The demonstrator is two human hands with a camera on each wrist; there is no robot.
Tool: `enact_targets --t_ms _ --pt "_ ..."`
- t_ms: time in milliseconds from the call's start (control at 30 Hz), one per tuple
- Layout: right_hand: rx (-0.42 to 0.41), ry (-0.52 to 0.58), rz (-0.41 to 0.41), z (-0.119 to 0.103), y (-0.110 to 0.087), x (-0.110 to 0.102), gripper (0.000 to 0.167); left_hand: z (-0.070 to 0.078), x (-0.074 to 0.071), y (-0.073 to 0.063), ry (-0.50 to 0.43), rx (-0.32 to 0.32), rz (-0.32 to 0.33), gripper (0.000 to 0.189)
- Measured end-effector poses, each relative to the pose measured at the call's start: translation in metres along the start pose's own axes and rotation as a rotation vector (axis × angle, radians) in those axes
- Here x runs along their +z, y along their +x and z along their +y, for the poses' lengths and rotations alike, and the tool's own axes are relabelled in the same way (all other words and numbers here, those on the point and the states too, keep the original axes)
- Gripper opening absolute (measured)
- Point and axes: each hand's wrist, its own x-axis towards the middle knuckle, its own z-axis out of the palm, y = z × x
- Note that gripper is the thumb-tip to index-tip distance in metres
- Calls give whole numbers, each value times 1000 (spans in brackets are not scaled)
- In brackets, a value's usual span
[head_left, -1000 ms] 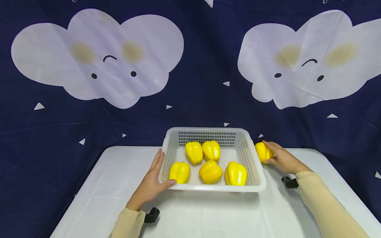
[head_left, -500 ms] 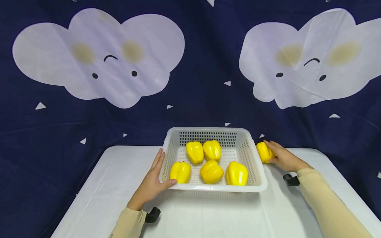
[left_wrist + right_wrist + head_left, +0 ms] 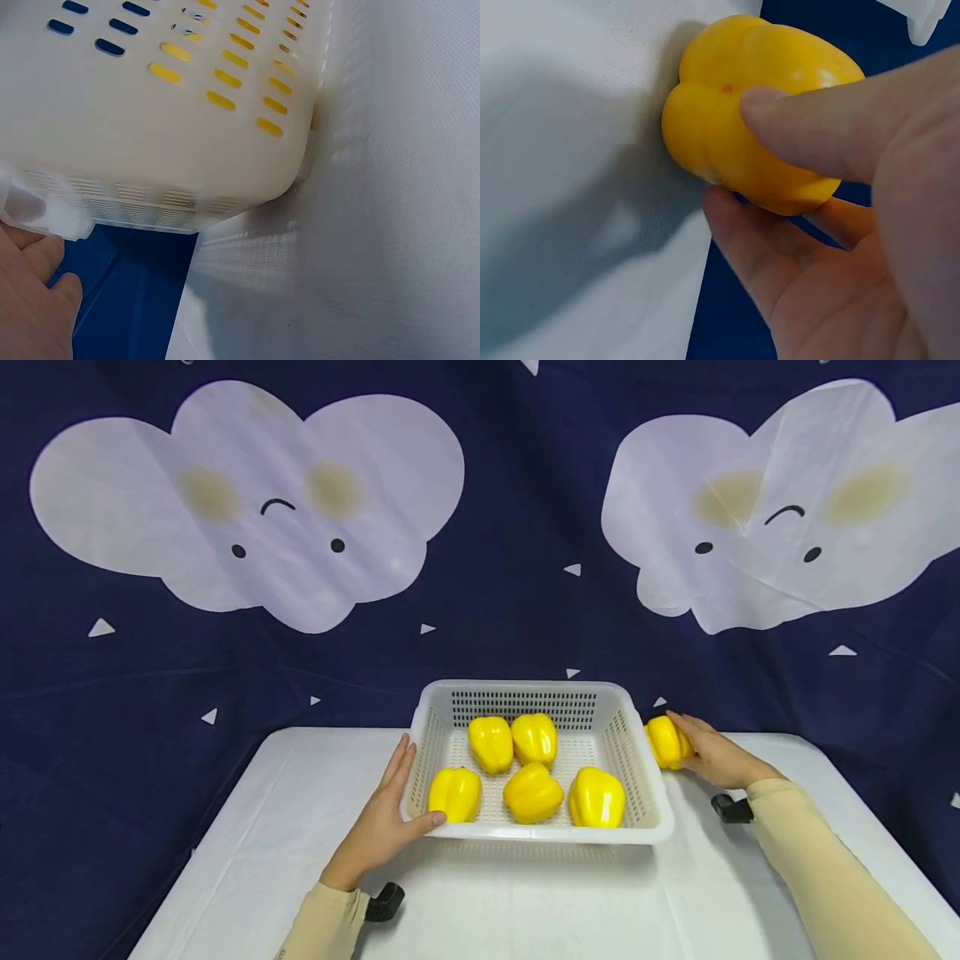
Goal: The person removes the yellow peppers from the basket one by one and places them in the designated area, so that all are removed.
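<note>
A yellow bell pepper (image 3: 667, 742) lies on the table just outside the right wall of a white plastic basket (image 3: 540, 834). My right hand (image 3: 723, 758) grips this pepper, the thumb across one side and the fingers on the opposite side in the right wrist view. Spread along the basket's left side is my left hand (image 3: 378, 827), its straight fingers against the outer wall and its thumb on the front rim. Inside the basket sit several more yellow bell peppers: two at the back (image 3: 491, 745), others along the front (image 3: 597, 797).
The basket stands mid-table on a white cloth (image 3: 525, 902), near the back edge. Behind it hangs a dark blue curtain (image 3: 517, 568) printed with white clouds. Black wrist cameras (image 3: 386, 902) protrude from both sleeves.
My right hand has shifted slightly on the bell pepper outside the basket, and that pepper has turned a little. My left hand and the basket stay as they were.
</note>
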Motion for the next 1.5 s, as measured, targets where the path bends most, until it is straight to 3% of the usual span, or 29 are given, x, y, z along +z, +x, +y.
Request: enact_targets --t_ms 233,600,833,1500 --pt "35 9 22 -3 -1 -5 87 1 0 0 6 2 1 108" --pt "143 -8 138 -14 -2 -22 78 0 0 0 10 -10 1 108" --pt "110 45 212 -37 -3 -29 69 0 0 0 5 -7 1 108" --pt "39 104 265 -105 12 -27 74 0 0 0 6 -2 2 108"
